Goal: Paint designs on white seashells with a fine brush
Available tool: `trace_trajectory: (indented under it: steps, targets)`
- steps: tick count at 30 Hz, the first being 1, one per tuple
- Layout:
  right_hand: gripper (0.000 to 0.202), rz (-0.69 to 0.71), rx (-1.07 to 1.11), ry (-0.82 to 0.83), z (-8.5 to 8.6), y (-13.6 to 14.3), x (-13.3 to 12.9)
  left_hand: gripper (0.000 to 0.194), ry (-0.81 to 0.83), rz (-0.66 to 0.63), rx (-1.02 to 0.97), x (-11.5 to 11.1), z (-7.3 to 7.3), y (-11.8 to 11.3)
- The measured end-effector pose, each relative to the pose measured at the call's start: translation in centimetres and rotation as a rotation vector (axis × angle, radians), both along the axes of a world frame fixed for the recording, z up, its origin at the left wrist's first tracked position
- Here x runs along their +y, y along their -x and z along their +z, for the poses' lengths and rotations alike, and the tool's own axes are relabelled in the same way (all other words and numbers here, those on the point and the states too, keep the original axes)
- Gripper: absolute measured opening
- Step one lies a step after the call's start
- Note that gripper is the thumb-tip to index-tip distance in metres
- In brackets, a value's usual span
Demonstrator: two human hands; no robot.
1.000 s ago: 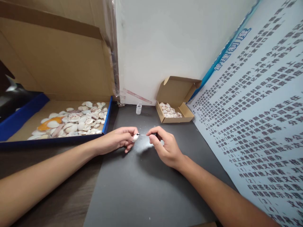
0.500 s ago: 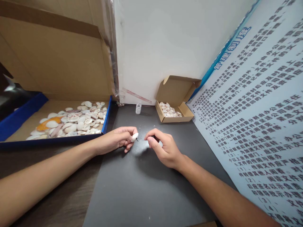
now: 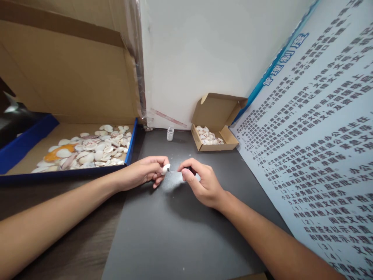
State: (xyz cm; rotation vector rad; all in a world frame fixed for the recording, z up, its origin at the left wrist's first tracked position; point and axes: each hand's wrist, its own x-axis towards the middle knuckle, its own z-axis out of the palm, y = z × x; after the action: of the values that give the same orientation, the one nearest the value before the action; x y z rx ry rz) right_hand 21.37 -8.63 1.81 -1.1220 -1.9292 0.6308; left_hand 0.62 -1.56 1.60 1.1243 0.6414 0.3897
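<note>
Head view: the left hand [image 3: 148,173] was closed in a pinch on a white seashell [image 3: 166,168]. The seashell lay just left of the right hand [image 3: 201,181], its long axis slanting forward and right. The right hand, narrowly pinched, gripped a slender tool [image 3: 175,171] pointing leftward at the seashell; contact was unclear.

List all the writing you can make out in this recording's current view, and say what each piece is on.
"管理制度": large blue-edged heading on the wall poster.
"5.文件的传阅与催办": a line in the poster's body text.
"(3)" and "(4)": item numbers low on the poster.
Much of the poster's remaining small print: too blurred or cut off to quote reliably.
Label on the small clear vial: too small to read.
</note>
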Motion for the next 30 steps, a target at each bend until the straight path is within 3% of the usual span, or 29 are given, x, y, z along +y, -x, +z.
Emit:
trace_trajectory:
  steps: [6, 24, 30]
  targets:
    - [0.017, -0.074, 0.016, -0.035, 0.05, 0.03, 0.1, 0.01, -0.01, 0.0, -0.003, -0.08, 0.1, -0.03]
    - [0.018, -0.026, 0.06, 0.06, -0.19, -0.02, 0.18, 0.012, -0.012, 0.012, 0.006, -0.1, 0.03, -0.02]
    - [0.021, -0.106, 0.069, 0.109, -0.45, -0.16, 0.49, 0.01, -0.019, -0.007, -0.005, -0.03, -0.12, 0.01]
